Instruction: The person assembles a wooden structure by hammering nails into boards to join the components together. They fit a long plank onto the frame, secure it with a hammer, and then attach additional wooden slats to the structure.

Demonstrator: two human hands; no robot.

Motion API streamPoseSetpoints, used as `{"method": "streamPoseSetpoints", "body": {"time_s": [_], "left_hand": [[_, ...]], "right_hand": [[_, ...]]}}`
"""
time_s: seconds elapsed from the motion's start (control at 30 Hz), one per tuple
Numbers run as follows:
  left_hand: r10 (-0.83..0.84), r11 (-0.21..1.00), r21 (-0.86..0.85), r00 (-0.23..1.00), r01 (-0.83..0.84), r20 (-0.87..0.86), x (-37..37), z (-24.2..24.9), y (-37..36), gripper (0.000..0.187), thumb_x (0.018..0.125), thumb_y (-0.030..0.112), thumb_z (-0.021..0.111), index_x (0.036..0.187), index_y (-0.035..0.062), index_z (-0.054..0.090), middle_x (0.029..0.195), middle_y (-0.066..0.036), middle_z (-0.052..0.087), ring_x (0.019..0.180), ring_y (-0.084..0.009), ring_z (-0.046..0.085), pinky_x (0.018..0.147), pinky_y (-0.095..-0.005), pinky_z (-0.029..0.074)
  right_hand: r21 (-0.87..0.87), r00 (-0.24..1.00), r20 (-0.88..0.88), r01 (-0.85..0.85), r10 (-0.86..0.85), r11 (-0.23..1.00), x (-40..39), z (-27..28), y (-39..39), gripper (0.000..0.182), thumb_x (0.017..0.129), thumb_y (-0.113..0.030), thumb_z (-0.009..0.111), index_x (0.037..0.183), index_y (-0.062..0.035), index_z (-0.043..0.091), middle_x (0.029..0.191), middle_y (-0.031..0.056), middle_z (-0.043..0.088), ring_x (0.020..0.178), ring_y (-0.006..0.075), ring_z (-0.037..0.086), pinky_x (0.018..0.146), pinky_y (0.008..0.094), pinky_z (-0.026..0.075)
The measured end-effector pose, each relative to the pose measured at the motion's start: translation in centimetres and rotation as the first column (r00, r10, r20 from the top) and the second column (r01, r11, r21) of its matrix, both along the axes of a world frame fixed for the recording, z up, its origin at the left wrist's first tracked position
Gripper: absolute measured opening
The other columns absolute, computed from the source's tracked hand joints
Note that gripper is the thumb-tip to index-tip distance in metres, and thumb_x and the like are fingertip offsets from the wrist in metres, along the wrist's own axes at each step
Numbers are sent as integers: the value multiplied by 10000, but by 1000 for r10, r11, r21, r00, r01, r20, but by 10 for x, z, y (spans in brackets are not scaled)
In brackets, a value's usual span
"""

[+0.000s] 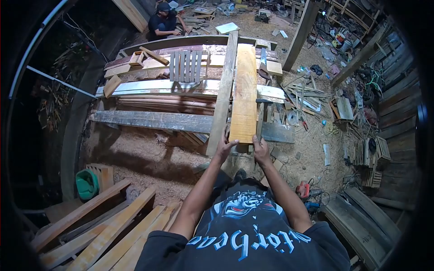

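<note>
A long, smooth yellowish wooden plank (244, 95) points away from me across the beams of a low workbench. My left hand (226, 145) grips its near left corner, thumb on top and fingers at the edge. My right hand (261, 149) holds the near right corner in the same manner. Left of the plank lies a longer, greyer board (224, 97). A hammer (261, 113) rests close by the plank's right edge, its head beyond my right hand. Further off on that side is a handsaw (263, 70).
A slatted wooden piece (186, 66) and a small wooden box (136, 58) sit on the bench. A person (163, 20) crouches at the far left. Stacked planks (113, 226) and a green bucket (87, 184) are near left. A red power tool (304, 189) lies right, and a post (300, 36) stands beyond.
</note>
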State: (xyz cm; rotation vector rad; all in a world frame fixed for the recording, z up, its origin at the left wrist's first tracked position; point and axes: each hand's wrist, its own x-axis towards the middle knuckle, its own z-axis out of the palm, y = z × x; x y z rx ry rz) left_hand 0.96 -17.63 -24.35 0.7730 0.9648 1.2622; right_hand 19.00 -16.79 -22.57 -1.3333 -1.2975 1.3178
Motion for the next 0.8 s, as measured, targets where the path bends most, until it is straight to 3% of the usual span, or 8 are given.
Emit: {"method": "streamPoseSetpoints", "body": {"time_s": [0.03, 0.13, 0.33, 0.37, 0.47, 0.57, 0.77, 0.8], "left_hand": [[54, 999, 2, 998, -54, 30, 1, 6, 0, 966, 748, 174, 711, 1502, 36, 123, 1376, -151, 442, 1268, -232, 423, 1054, -333, 335], [9, 998, 55, 1000, -11, 30, -1, 23, 2, 1028, 754, 113, 711, 1517, 71, 23, 1396, -158, 432, 1266, -233, 428, 1038, -328, 360], [-57, 986, 148, 987, 79, -149, -5, 23, 6, 899, 801, 118, 694, 1508, 55, 141, 1474, -169, 344, 1315, -247, 398, 1068, -354, 349], [-46, 989, 134, 988, 66, -150, -6, 26, 5, 857, 810, 129, 710, 1494, 44, 202, 1491, -152, 329, 1340, -233, 368, 1078, -347, 334], [-66, 967, 200, 912, 159, -404, -17, 40, 13, 848, 821, 101, 705, 1495, 41, 193, 1497, -145, 319, 1335, -221, 371, 1080, -344, 331], [-110, 972, 176, 964, 155, -240, -18, 32, 24, 835, 835, 93, 701, 1496, 43, 192, 1465, -150, 369, 1306, -209, 402, 1075, -339, 338], [-153, 978, 125, 983, 165, -106, -18, 31, 72, 835, 851, 123, 691, 1497, 32, 170, 1395, -168, 451, 1209, -190, 494, 1011, -307, 404], [-142, 977, 135, 979, 162, -144, -20, 33, 84, 828, 857, 129, 685, 1497, 32, 168, 1377, -172, 468, 1193, -191, 508, 996, -304, 417]], "right_hand": [[-5, 1000, 19, -2, 2, 1000, 0, 2, 1, 425, 990, -368, 474, 1041, 34, 601, 980, 126, 658, 908, 191, 582, 830, 328, 448], [52, 996, -91, 28, -23, 998, -5, -3, 2, 403, 995, -354, 471, 1028, 27, 598, 957, 106, 653, 886, 172, 577, 812, 316, 451], [-197, 949, -305, 17, -78, 980, -4, -15, 4, 405, 995, -364, 478, 1082, 18, 581, 1001, 56, 622, 888, 122, 559, 818, 273, 446], [-172, 948, -311, 9, -63, 985, -4, -13, 5, 409, 994, -365, 480, 1091, 20, 577, 1007, 54, 619, 885, 122, 557, 818, 271, 445], [-102, 955, -295, 0, -30, 995, -7, 4, 10, 416, 995, -363, 480, 1105, 27, 571, 1014, 49, 616, 878, 119, 552, 816, 268, 443], [-87, 971, -237, 15, -35, 996, -6, 6, 21, 406, 1001, -349, 471, 1091, 31, 583, 999, 46, 623, 883, 117, 546, 814, 267, 439], [-83, 973, -219, 57, -74, 995, -7, 11, 71, 394, 994, -329, 484, 1024, 42, 614, 954, 47, 635, 872, 111, 540, 792, 266, 437], [-101, 979, -190, 53, -72, 993, -6, 11, 84, 396, 994, -325, 482, 1027, 47, 614, 959, 51, 637, 875, 112, 543, 790, 268, 439]]}}
